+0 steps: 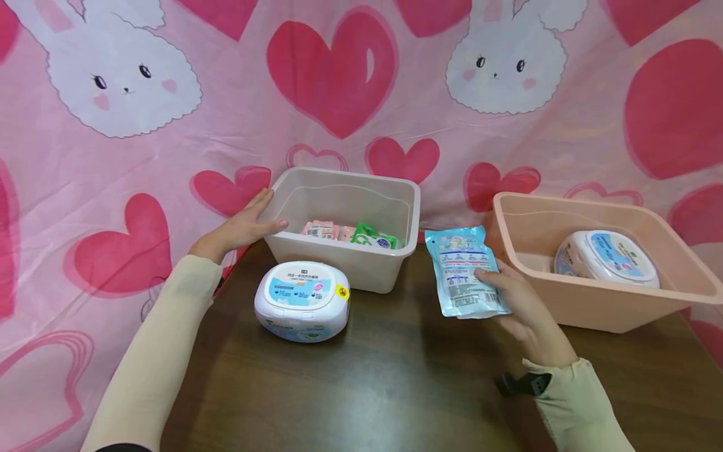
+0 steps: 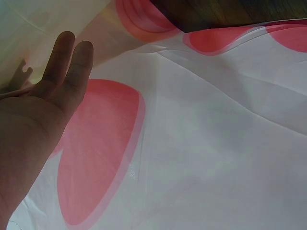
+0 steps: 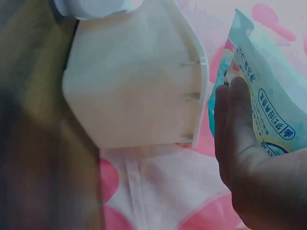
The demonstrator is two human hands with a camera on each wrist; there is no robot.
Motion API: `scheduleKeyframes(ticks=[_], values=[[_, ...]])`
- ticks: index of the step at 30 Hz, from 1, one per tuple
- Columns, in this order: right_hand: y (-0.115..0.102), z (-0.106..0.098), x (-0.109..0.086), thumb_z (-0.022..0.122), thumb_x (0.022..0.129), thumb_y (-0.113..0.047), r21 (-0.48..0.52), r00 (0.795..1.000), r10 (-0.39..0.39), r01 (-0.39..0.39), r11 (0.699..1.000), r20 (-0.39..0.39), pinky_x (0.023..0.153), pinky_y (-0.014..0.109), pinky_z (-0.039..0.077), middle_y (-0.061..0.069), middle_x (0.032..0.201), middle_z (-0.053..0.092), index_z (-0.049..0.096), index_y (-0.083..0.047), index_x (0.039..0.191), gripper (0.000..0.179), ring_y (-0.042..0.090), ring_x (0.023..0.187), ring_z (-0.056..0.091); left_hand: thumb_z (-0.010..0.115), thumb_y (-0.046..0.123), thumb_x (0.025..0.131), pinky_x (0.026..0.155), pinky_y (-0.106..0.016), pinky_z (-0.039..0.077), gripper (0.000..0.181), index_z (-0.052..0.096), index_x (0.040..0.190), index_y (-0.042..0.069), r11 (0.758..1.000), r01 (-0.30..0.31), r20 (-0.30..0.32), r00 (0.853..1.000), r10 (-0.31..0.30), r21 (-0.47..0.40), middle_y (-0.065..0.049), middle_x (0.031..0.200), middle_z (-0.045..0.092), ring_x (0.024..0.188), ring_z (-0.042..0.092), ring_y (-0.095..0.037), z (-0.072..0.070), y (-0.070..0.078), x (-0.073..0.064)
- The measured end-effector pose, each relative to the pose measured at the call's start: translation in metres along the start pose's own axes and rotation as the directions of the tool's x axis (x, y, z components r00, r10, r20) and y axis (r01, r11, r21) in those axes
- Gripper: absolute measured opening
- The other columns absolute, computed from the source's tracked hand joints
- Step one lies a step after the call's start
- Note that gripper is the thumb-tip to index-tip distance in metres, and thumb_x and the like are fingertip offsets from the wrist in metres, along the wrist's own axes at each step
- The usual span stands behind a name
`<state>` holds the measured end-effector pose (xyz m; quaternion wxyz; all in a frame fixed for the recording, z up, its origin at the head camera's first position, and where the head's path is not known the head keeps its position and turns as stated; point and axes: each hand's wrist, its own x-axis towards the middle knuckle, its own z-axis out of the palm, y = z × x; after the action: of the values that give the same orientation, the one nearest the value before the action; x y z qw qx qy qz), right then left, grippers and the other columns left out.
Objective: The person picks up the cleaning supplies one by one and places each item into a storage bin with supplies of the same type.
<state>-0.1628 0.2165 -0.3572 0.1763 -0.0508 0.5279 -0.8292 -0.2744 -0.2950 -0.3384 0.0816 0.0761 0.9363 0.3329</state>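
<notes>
In the head view my right hand (image 1: pixel 522 307) holds a light blue printed pouch (image 1: pixel 465 276) upright above the table, the thumb across its printed face and the other fingers behind it. The right wrist view shows the same pouch (image 3: pixel 273 96) from its other side, against the hand. My left hand (image 1: pixel 240 226) rests against the left end of the pale grey bin (image 1: pixel 333 248), its fingers extended and the thumb near the front rim. Inside that bin lie pink packs (image 1: pixel 321 230) and a green pack (image 1: pixel 369 237).
A white oval tub (image 1: pixel 302 301) with a blue label stands in front of the grey bin on the brown table (image 1: pixel 350 389). To the right is a peach bin (image 1: pixel 570 301) with a similar tub (image 1: pixel 607 257) inside. Behind hangs a pink heart-patterned cloth (image 1: pixel 237 125).
</notes>
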Motion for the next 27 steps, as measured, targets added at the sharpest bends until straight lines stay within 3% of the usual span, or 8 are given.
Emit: scheduleKeyframes(ticks=[9,19,24,27], values=[[-0.016,0.019,0.026,0.052,0.107,-0.02,0.016,0.995,0.069,-0.068,0.998,-0.069,0.083,0.038,0.059,0.003,0.119,0.067,0.025,-0.011,0.154,0.055,0.019,0.099,0.07,0.068,0.059,0.088,0.108,-0.072,0.026,0.108,-0.001,0.164,0.026,1.0,-0.013,0.009,1.0,0.013,-0.002,-0.007,0.169,-0.002,0.151,0.006,-0.04,0.0,0.002,0.0],[-0.021,0.031,0.065,0.049,0.106,-0.01,0.115,0.987,0.073,-0.057,0.992,-0.144,0.075,0.035,0.061,0.004,0.107,0.07,0.029,-0.007,0.15,0.049,0.02,0.088,0.073,0.07,0.06,0.087,0.108,-0.072,0.028,0.109,-0.001,0.164,0.029,1.0,-0.003,0.0,1.0,0.003,-0.011,-0.005,0.169,-0.001,0.151,0.008,-0.039,0.002,-0.001,0.001],[-0.025,0.032,0.076,0.049,0.104,-0.008,0.238,0.989,0.084,-0.054,0.97,-0.122,0.082,0.038,0.06,0.006,0.126,0.059,0.026,-0.01,0.152,0.053,0.022,0.099,0.07,0.07,0.063,0.085,0.108,-0.072,0.027,0.112,-0.002,0.163,0.03,1.0,-0.002,-0.007,1.0,0.002,-0.015,-0.004,0.169,-0.003,0.151,0.006,-0.038,0.002,-0.002,0.002],[-0.027,0.033,0.082,0.047,0.104,-0.008,0.264,0.993,0.083,-0.059,0.963,-0.085,0.085,0.039,0.059,0.008,0.139,0.047,0.024,-0.011,0.153,0.054,0.023,0.106,0.066,0.07,0.064,0.084,0.108,-0.072,0.027,0.112,-0.003,0.163,0.031,1.0,0.003,-0.012,1.0,-0.003,-0.011,-0.002,0.169,-0.005,0.152,0.005,-0.038,0.002,-0.002,0.001]])
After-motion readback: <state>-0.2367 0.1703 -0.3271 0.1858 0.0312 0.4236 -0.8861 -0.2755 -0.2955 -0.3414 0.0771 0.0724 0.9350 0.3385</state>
